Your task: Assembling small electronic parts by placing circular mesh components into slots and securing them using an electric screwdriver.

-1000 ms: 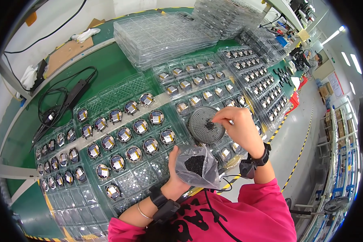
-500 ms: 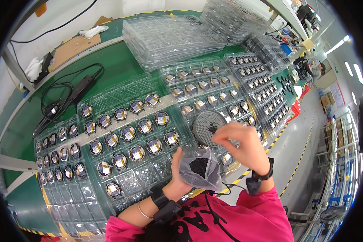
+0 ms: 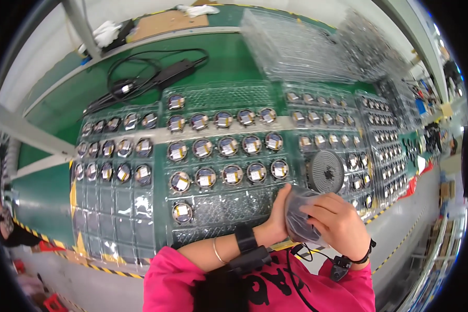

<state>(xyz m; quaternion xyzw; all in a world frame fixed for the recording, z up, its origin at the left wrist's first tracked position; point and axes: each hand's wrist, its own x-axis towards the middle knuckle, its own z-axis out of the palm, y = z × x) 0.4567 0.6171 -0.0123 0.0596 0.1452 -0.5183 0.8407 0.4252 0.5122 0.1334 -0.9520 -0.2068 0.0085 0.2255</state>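
Observation:
A clear plastic bag [image 3: 295, 218] is gripped in my left hand [image 3: 277, 217], the thumb up along its side. My right hand [image 3: 340, 221] is closed at the bag's mouth, its fingertips curled onto the plastic; whatever lies under them is hidden. Just beyond the hands stands a round grey ribbed dish [image 3: 317, 179] with tiny black pieces [image 3: 329, 172] scattered in it. It rests on a clear blister tray holding round electronic modules [image 3: 279, 169]. Another such tray [image 3: 229, 210], with several rows of modules, lies to the left of my hands.
More blister trays [image 3: 109, 203] of modules cover the green table at left and right. A black power strip [image 3: 174, 73] with a coiled cable lies at the back left. Stacked empty clear trays [image 3: 291, 47] stand behind. Striped tape [image 3: 385, 210] marks the table's front edge.
My right hand has moved from over the dish back to the bag. The bag's mouth, open before with black pieces showing, is now covered. The view has turned left.

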